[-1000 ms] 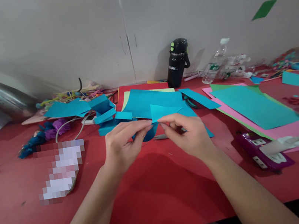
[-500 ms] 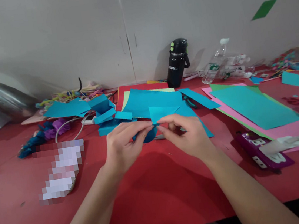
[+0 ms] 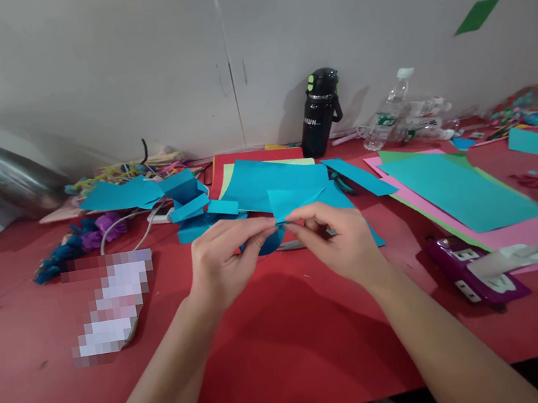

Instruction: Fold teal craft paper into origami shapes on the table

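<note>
Both the left hand (image 3: 222,262) and the right hand (image 3: 343,244) pinch a small blue paper piece (image 3: 294,201) just above the red counter (image 3: 293,359). It already shows a folded triangular flap, but the shaping looks only partly done; larger blue sheets (image 3: 266,182) lie unused just behind.

Beyond my grip, against the partition: a black bottle (image 3: 319,113) upright and a clear plastic bottle (image 3: 387,113) lying tilted. Right of my grip: a teal sheet (image 3: 454,190) on pink paper (image 3: 511,236), with a purple power strip (image 3: 476,271) nearer me. Left of my grip: blue paper scraps (image 3: 146,193) and purple paper flowers (image 3: 101,230).
</note>
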`<state>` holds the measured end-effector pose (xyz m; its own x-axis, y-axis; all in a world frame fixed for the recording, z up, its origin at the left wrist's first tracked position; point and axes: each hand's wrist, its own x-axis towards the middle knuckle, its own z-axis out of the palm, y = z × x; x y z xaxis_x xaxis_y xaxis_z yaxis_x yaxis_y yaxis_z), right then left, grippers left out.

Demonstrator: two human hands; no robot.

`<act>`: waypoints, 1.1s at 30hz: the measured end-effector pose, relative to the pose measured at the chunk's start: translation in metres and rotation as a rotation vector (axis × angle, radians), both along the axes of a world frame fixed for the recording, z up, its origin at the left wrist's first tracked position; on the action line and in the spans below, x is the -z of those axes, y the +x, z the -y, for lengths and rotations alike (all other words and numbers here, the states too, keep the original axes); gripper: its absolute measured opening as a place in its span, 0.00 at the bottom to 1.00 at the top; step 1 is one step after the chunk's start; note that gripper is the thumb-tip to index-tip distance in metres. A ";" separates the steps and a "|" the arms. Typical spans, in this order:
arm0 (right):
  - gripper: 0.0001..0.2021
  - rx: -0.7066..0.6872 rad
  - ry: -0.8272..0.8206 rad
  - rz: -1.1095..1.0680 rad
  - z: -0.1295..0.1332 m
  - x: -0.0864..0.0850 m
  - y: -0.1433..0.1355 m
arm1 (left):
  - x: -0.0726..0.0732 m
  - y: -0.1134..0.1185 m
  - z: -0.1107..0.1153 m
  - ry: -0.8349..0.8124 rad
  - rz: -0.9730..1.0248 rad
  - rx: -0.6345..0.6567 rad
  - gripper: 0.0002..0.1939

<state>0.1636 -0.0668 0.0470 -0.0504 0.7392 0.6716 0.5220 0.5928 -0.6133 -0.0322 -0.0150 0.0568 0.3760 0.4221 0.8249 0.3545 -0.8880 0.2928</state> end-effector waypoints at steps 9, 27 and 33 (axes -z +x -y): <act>0.04 0.003 -0.010 0.003 0.000 0.001 0.001 | 0.000 -0.001 0.000 -0.028 -0.005 0.015 0.07; 0.04 -0.017 -0.038 0.001 0.000 0.000 0.003 | -0.001 -0.001 0.001 -0.051 -0.004 0.029 0.07; 0.06 -0.029 -0.030 0.007 0.000 0.000 0.003 | -0.001 -0.001 0.000 -0.040 -0.010 0.036 0.07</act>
